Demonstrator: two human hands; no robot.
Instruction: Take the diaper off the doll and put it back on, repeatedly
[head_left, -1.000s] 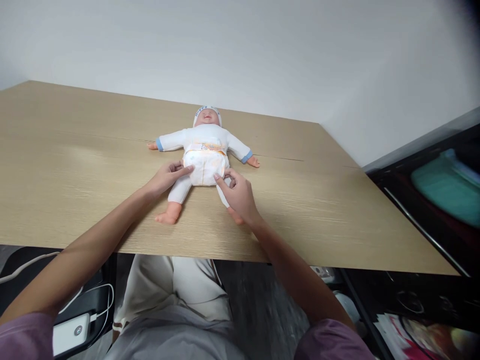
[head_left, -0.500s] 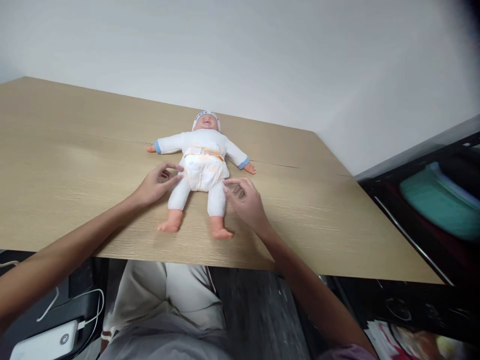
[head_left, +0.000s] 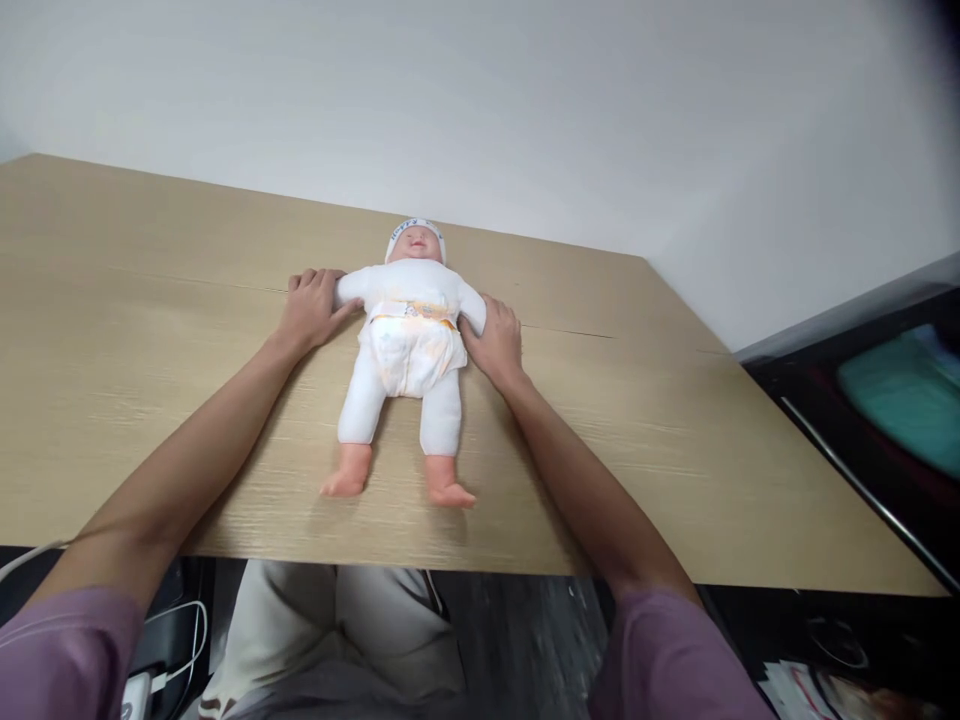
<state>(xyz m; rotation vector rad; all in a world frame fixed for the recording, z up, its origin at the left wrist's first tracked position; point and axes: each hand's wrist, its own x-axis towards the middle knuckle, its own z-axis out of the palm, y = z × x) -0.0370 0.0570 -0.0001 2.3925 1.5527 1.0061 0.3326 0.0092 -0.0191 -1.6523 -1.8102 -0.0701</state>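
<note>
On its back on the wooden table lies a baby doll (head_left: 409,280) in a white suit and a white printed cap (head_left: 415,228), its feet toward me. A white diaper (head_left: 409,355) with an orange-edged waistband is fastened around its hips. My left hand (head_left: 311,308) is wrapped over the doll's arm on the left side, covering its hand and cuff. My right hand (head_left: 495,340) grips the doll's other arm near the end of the sleeve, hiding that hand too.
The table (head_left: 187,400) reaches back to a white wall (head_left: 420,110). At the right stands a dark unit with a teal item (head_left: 900,400). White cables (head_left: 180,640) and a partly seen white device (head_left: 136,695) are below the table's front edge at left.
Both my hands have moved up from beside the diaper to the doll's arms and closed on them. The doll sits slightly lower in view.
</note>
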